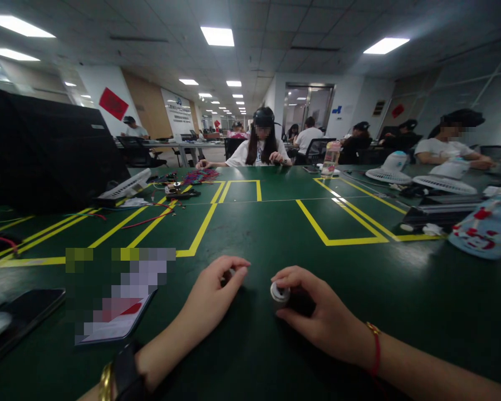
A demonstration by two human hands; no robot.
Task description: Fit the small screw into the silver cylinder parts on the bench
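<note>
Taking the view's centre as the dial, a person in black headgear sits at twelve o'clock across the green table. A drinking bottle stands at two, white fans and a light-blue container at three, bundled wires at ten.

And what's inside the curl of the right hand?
The right hand has a small whitish cylinder between thumb and fingers; anything beneath the palm is covered from view.
</note>
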